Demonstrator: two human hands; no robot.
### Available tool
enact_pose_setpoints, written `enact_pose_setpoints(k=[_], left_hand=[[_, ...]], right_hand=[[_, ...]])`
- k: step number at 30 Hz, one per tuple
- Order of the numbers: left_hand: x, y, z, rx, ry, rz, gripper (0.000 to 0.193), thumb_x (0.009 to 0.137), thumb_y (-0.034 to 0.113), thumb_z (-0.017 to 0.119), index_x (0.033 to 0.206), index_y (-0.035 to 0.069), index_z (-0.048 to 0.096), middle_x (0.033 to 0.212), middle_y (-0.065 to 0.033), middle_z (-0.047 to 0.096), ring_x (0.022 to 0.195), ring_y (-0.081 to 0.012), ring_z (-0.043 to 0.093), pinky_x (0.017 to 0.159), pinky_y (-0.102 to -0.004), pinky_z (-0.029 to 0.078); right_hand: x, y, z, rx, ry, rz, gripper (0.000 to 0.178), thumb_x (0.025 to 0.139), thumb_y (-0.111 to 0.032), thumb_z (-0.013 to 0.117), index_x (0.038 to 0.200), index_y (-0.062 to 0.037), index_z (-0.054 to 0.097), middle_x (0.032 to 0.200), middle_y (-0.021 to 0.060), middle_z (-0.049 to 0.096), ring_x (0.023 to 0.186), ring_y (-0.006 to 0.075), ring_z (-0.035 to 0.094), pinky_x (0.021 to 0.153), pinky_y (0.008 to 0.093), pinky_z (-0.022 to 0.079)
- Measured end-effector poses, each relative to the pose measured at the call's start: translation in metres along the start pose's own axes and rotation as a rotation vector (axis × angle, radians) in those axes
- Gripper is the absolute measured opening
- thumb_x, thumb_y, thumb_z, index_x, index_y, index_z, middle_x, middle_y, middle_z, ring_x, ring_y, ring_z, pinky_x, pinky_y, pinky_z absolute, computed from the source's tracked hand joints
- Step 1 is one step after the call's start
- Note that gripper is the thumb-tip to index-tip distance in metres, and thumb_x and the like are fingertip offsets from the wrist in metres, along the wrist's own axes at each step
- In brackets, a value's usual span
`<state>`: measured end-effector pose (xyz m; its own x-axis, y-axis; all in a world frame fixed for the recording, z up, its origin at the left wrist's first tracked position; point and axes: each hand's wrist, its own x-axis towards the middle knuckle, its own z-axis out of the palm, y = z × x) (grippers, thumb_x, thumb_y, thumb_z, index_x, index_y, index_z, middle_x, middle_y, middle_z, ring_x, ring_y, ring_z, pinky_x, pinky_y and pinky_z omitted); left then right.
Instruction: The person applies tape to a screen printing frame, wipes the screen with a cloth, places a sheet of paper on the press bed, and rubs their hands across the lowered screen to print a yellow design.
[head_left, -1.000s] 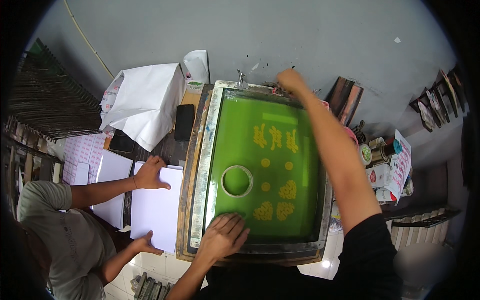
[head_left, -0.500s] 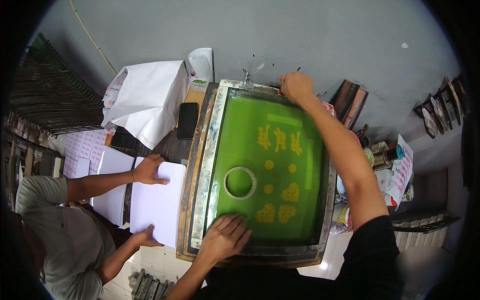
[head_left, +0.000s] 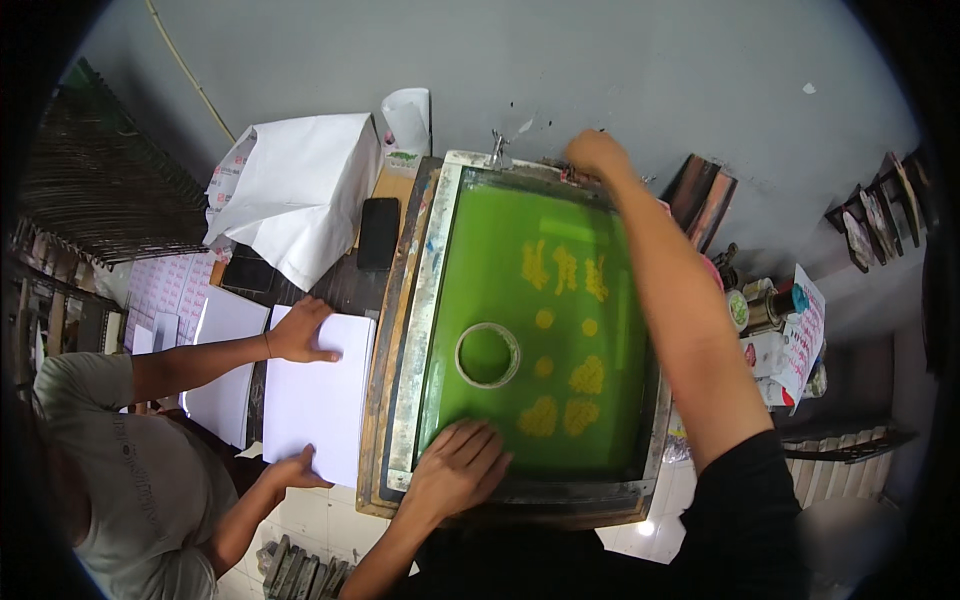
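In front of me lies a screen printing frame (head_left: 430, 290) with green mesh (head_left: 480, 260), yellowish patterns showing in it. My left hand (head_left: 465, 465) rests palm down at its near left corner, fingers spread a little over the mesh. At the far edge, my right hand (head_left: 597, 155) is closed like a fist beside a dark, stained piece (head_left: 578, 176); what it grips is hidden. A ring-shaped tape roll (head_left: 488, 355) lies on the mesh, beyond my left hand.
To the left, a co-worker's hands (head_left: 300, 335) hold a stack of white paper (head_left: 320, 400). Behind it are a black phone (head_left: 378, 233) and a white wrapped package (head_left: 305, 180). Tins and jars (head_left: 765, 310) crowd the right side; squeegees (head_left: 700, 200) lean at the wall.
My right hand has shifted slightly farther away, toward the wall. The yellow patterns now look blurrier, with doubled edges. My left hand stays at the near corner.
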<state>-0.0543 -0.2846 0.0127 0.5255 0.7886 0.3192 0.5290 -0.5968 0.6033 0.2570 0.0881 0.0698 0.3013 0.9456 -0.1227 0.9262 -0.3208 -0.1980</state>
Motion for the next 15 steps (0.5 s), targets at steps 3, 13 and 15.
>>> enact_pose_setpoints(k=[3,13,15], left_hand=[[0.0,0.014,-0.004,0.004,0.07,-0.086,0.029,0.084,0.017,0.081,0.107,0.001,0.074,0.115,-0.0129,0.073,0.119,-0.0302,0.066,0.11,-0.0475,0.047],[0.0,0.008,0.009,0.103,-0.006,-0.222,0.042,0.085,0.028,0.082,0.115,0.001,0.073,0.132,-0.0179,0.065,0.136,-0.0332,0.056,0.117,-0.0532,0.04],[-0.002,0.012,0.011,0.096,-0.014,-0.249,0.044,0.082,0.026,0.083,0.117,0.002,0.073,0.134,-0.0151,0.065,0.137,-0.0335,0.055,0.117,-0.0545,0.04]], right_hand=[[0.01,0.021,-0.034,-0.004,-0.288,-0.173,0.051,0.104,-0.048,0.052,0.125,-0.0053,0.071,0.114,0.0237,0.074,0.11,0.0403,0.07,0.094,0.0507,0.055],[0.034,0.053,-0.061,-0.564,-0.255,-0.895,0.053,0.106,-0.056,0.046,0.148,-0.0261,0.057,0.117,0.0168,0.074,0.112,0.039,0.067,0.095,0.051,0.053],[0.038,0.053,-0.065,-0.567,-0.231,-0.98,0.05,0.107,-0.054,0.044,0.145,-0.0247,0.058,0.111,0.0163,0.074,0.107,0.0395,0.068,0.091,0.0512,0.053]])
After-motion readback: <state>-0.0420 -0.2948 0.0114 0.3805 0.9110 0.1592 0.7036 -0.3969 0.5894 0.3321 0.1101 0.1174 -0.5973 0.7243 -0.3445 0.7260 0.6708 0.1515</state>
